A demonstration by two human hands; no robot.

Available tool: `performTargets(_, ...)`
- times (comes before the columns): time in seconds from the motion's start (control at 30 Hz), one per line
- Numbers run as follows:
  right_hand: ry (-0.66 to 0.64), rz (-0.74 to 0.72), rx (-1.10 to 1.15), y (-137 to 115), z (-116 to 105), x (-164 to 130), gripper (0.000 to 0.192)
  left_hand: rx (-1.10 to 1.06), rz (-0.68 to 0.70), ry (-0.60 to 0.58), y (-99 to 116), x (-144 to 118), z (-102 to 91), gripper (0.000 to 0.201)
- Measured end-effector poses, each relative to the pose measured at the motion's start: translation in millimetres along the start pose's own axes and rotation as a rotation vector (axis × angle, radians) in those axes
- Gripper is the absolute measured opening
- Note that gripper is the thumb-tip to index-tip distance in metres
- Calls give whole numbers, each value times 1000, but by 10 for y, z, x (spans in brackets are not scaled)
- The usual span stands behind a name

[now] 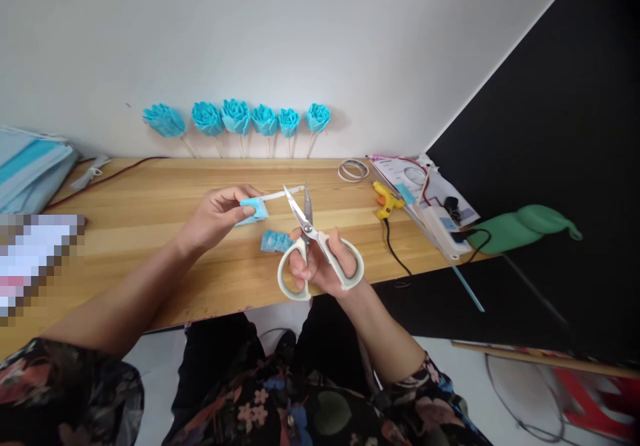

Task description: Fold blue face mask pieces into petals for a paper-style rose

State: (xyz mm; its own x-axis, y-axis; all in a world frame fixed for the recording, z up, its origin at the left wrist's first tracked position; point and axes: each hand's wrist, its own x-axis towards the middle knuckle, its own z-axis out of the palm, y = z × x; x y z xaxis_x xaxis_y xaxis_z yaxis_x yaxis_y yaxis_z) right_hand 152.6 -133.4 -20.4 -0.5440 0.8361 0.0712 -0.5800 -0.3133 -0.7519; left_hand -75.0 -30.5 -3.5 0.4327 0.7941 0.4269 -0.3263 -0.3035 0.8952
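Observation:
My left hand (225,209) pinches a small folded piece of blue fabric (257,210) above the table. From that piece a narrow white strip (280,195) sticks out to the right, its far end near the scissor blades. White-handled scissors (308,228) are in my right hand (320,265), with fingers through the loops and the blades spread apart, pointing away from me. Whether the blades touch the strip I cannot tell. Just left of the scissors, a row of small blue folded pieces (275,240) lies on the table, partly hidden by my right hand.
Several blue flowers on sticks (236,117) lean along the wall. To the right are a yellow glue gun (389,199), a ring of white tape (353,170), a power strip (447,231) and a green pouch (523,228). Stacked blue sheets (33,169) lie at the left.

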Motion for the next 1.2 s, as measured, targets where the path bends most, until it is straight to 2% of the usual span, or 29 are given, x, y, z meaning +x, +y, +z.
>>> performTargets(0.2, 62, -15, 48, -55, 35, 46, 55, 10, 14, -61, -11, -9, 1, 18)
performTargets(0.33, 59, 20, 123, -85, 64, 83, 53, 22, 16, -75, -32, -16, 1, 19)
performTargets(0.57, 74, 52, 264, -78, 129, 121, 67, 69, -12, -58, 10, -9, 29, 24)
performTargets(0.73, 126, 70, 275, -66, 129, 140, 70, 80, -17, -26, 17, -5, 34, 27)
performTargets(0.83, 115, 55, 267, -36, 95, 162, 68, 82, -20, -34, 15, -4, 30, 27)
performTargets(0.93, 106, 45, 182, -1, 68, 165, 63, 102, -28, -21, 35, 3, 35, 27)
performTargets(1.07, 122, -72, -120, -94, 30, 69, 63, 234, -73, -26, 49, 31, 35, 25)
performTargets(1.13, 202, -143, -296, -242, -34, -28, 59, 289, -73, -22, 23, 45, 19, 25)
performTargets(1.2, 354, -142, -432, -431, -145, -142, 56, 317, -55, 1, -19, 56, 1, 27)
